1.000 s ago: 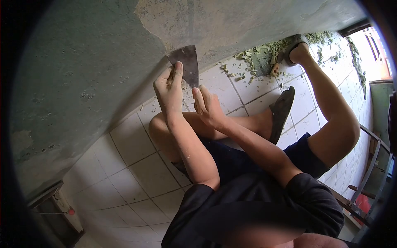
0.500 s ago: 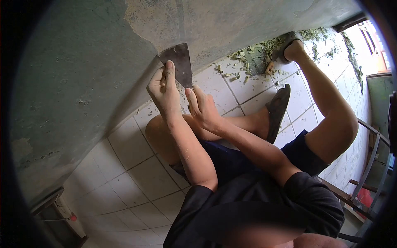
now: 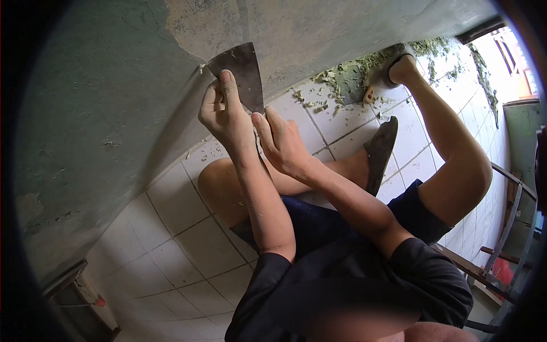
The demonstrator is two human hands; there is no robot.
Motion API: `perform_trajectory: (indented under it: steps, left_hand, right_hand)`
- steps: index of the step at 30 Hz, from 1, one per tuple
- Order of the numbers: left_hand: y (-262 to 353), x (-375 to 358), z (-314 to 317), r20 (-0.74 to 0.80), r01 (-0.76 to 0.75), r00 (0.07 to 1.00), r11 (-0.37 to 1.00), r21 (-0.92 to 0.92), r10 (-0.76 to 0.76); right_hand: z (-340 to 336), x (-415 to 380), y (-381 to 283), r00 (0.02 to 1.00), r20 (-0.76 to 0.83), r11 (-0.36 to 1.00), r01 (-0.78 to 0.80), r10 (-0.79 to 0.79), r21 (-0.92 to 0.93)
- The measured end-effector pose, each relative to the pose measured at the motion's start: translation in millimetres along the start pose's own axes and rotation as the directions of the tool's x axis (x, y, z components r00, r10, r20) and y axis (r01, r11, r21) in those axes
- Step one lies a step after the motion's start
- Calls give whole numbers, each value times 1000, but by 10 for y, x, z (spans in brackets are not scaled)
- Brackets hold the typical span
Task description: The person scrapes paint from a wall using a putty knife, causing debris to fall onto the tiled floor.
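Observation:
A wide, dark scraper (image 3: 244, 73) has its broad edge against the wall (image 3: 307, 40), at the border of a patch of peeled paint. My left hand (image 3: 225, 111) is closed on the blade's left side, thumb lying flat along its face. Lower down, my right hand (image 3: 280, 139) is wrapped round the scraper's narrow end, and the handle is hidden inside the fist. A small curl of paint (image 3: 201, 69) sticks out at the blade's left corner.
Paint flakes (image 3: 325, 85) lie along the foot of the wall on white floor tiles (image 3: 194, 245). My sandalled foot (image 3: 401, 68) is among them near an orange-brown object (image 3: 369, 94). A metal frame (image 3: 507, 228) stands at the right.
Both hands and the scraper have moved a little up the wall and slightly left. The paint curl now shows at the blade's corner.

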State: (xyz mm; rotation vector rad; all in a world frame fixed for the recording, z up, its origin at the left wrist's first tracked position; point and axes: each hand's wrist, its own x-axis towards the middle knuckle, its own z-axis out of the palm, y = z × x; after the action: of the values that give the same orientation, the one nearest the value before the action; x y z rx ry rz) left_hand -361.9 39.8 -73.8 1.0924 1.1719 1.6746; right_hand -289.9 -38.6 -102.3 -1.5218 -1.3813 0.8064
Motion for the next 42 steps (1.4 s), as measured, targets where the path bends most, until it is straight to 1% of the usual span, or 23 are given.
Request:
perform_trajectory:
  steps: [3, 5, 6, 8, 9, 10, 12, 13, 14, 15, 16, 17, 20, 21, 23, 27, 30, 32, 33, 35, 39, 41, 42]
  left_hand:
    - [-6, 16, 14, 17, 27, 1000, 999, -21, -26]
    - [80, 56, 70, -20, -78, 997, 997, -25, 77]
    - [174, 70, 96, -22, -74, 997, 997, -20, 73]
    - [504, 138, 212, -43, -106, 994, 991, -79, 102]
    - [641, 125, 222, -39, -20, 999, 1000, -14, 19]
    - [481, 199, 239, -11, -193, 981, 980, -38, 193]
    - [388, 116, 133, 114, -147, 984, 985, 86, 137]
    - [213, 98, 68, 169, -112, 981, 991, 71, 99]
    - [16, 79, -4, 166, -109, 981, 991, 71, 96]
    - [-180, 55, -89, 194, -50, 980, 994, 99, 30]
    - [-224, 30, -138, 219, 10, 975, 991, 131, -39]
    - [-268, -15, -180, 185, 86, 976, 986, 144, -112]
    - [-274, -44, -292, 153, 145, 974, 979, 144, -167]
    - [-264, -35, -307, 151, 141, 975, 979, 144, -162]
    - [-269, -7, -322, 174, 85, 978, 984, 158, -112]
    - [-329, -27, -362, 177, 95, 977, 985, 144, -120]
    - [-325, -4, -376, 160, 92, 979, 977, 191, -123]
    - [-308, 25, -346, 137, 17, 989, 971, 240, -51]
    - [-301, 32, -317, 137, 16, 989, 971, 237, -50]
    - [-263, 36, -231, 70, -25, 997, 992, 122, 17]
    - [-37, 62, -128, 74, -11, 997, 993, 114, 3]
    - [29, 35, -86, 47, 5, 999, 999, 51, -8]
    - [26, 35, -73, 47, 5, 999, 999, 51, -7]
  right_hand:
    - [26, -18, -3, 1000, -7, 1000, 7, -7, -1]
    - [-19, 37, -111, 996, -44, 997, 77, -77, -2]
    - [-59, 77, -200, 997, -39, 997, 73, -72, 0]
    - [-144, 189, -411, 983, -93, 986, 164, -161, 30]
    - [-162, 211, -419, 983, -113, 987, 151, -143, 60]
    - [-165, 204, -373, 980, -116, 984, 167, -160, 59]
    - [-141, 138, -140, 988, -122, 995, 98, -96, 3]
    - [-135, 89, -33, 994, -103, 999, 42, -39, 28]
    - [-107, 65, 104, 994, -101, 999, 40, -37, 26]
    - [-61, 28, 248, 997, -76, 1000, 9, -10, -7]
    - [-7, -12, 335, 998, -51, 999, -23, 21, -39]
    - [64, -39, 419, 999, -36, 999, -34, 33, -29]
    - [224, -100, 500, 999, -29, 1000, -25, 25, -12]
    - [257, -107, 502, 999, -27, 1000, -20, 20, -10]
    - [292, -113, 495, 999, -31, 999, -15, 14, -32]
    - [294, -147, 500, 999, -7, 998, -54, 54, -16]
    - [317, -127, 455, 998, 1, 998, -68, 68, -2]
    - [314, -120, 397, 998, -9, 998, -62, 62, 8]
    - [297, -112, 371, 998, -10, 998, -59, 59, 6]
    - [244, -73, 274, 1000, -28, 999, -9, 10, 30]
    - [76, 15, 67, 999, 5, 999, -40, 40, 12]
    - [24, 7, 4, 999, 22, 999, -40, 40, 19]
    - [10, 3, -31, 999, 23, 999, -40, 39, 20]
